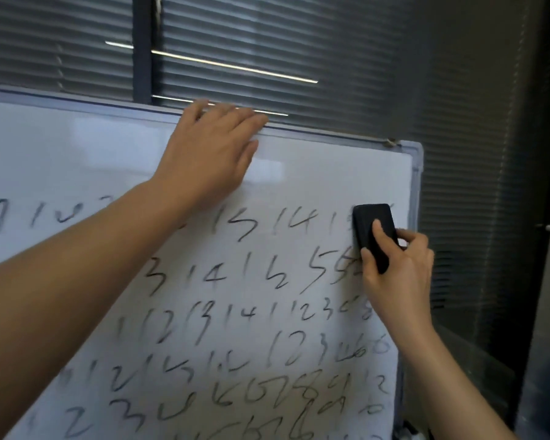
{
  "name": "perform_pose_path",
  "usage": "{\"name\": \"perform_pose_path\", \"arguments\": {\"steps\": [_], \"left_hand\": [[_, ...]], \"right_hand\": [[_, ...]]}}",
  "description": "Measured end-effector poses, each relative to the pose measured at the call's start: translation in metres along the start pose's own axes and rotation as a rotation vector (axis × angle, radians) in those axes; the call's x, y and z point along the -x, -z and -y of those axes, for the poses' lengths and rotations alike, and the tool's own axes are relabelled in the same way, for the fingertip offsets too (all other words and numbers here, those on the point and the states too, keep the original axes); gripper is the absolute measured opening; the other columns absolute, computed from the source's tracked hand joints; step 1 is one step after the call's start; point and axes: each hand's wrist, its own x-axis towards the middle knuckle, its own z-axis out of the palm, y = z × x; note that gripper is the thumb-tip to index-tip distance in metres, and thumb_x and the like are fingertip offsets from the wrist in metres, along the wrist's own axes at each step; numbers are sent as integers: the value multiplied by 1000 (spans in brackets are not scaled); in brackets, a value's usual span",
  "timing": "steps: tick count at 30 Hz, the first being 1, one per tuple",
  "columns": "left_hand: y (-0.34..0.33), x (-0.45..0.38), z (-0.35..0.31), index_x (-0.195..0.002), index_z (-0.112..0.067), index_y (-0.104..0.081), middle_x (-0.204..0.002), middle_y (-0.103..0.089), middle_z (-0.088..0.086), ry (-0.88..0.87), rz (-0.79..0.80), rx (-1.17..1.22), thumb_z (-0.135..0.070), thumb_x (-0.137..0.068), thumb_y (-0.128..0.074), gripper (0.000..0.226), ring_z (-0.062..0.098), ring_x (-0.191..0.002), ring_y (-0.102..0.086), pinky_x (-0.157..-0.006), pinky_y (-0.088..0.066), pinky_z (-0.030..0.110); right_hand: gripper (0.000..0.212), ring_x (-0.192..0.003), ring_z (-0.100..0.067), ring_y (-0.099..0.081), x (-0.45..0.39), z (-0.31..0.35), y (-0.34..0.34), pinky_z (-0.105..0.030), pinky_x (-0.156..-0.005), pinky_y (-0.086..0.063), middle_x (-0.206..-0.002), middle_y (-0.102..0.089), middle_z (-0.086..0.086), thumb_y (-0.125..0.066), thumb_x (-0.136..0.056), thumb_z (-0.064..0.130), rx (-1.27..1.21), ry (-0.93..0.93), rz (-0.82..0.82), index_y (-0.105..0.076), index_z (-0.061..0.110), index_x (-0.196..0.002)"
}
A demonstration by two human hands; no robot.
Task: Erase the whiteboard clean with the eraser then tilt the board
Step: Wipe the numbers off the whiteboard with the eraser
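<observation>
The right hand had its fingers clamped on the eraser at the whiteboard's right edge. The left hand seemingly hooked the top edge with fingers together; if it slipped, I judged the board could swing early and smear digits.

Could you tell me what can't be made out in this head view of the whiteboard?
- Whiteboard: left and bottom cut off by the frame.
- Digits under the left hand and its forearm: covered.
- Digits behind the eraser and right hand: hidden.
- Lower digits: motion-blurred.
- Left fingertips: over the top edge, blurred.
</observation>
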Motion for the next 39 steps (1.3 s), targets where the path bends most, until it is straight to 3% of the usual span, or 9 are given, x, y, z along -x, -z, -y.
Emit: {"name": "perform_pose_path", "arguments": {"steps": [4, 9, 14, 21, 27, 34, 39], "left_hand": [[26, 63, 68, -144, -9, -46, -152, -40, 12, -16, -57, -46, -21, -103, -35, 44, 32, -142, -33, -118, -16, 52], [57, 132, 178, -139, -5, -52, -150, -38, 19, -77, -172, -131, -8, -98, -45, 41, 41, -141, -31, -115, -21, 60], [80, 187, 269, -141, -8, -49, -151, -37, 18, -47, -228, -193, -12, -100, -43, 42, 40, -142, -29, -116, -18, 60], [96, 236, 354, -147, -10, -41, -155, -32, 14, 99, -234, -154, -23, -102, -36, 47, 34, -145, -22, -118, -10, 54], [105, 247, 378, -148, -12, -40, -156, -33, 12, 138, -240, -168, -27, -103, -32, 48, 33, -146, -23, -118, -9, 56], [131, 263, 397, -146, -14, -42, -154, -36, 11, 181, -149, -238, -29, -103, -29, 48, 33, -145, -27, -117, -15, 58], [142, 289, 409, -145, -13, -43, -153, -35, 15, 213, -121, -254, -27, -101, -31, 48, 35, -144, -28, -117, -14, 56]], "right_hand": [[54, -108, -39, -42, 28, 56, -8, -43, -90, -40, -126, -42, -24, -66, -87, 12, -53, 80, -50, -49, 14, -138], [54, -105, -41, -42, 55, 175, -53, -40, -88, -36, -124, -44, -29, -65, -88, 16, -111, 162, -149, -46, 7, -138], [51, -102, -48, -46, 80, 282, -92, -36, -89, -31, -122, -48, -32, -60, -84, 16, -148, 273, -142, -51, 1, -132], [47, -99, -47, -47, 103, 363, -132, -43, -88, -33, -124, -49, -29, -58, -86, 16, -154, 429, -147, -53, 2, -130], [44, -102, -46, -46, 102, 403, -150, -52, -84, -41, -124, -49, -30, -61, -85, 13, -202, 560, -178, -55, 4, -128], [39, -100, -51, -49, 108, 444, -155, -42, -85, -38, -124, -51, -32, -61, -87, 10, -265, 666, -149, -59, 0, -124], [38, -96, -52, -52, 126, 475, -167, -47, -84, -43, -122, -53, -33, -62, -86, 8, -310, 695, -104, -61, -1, -122]]}}
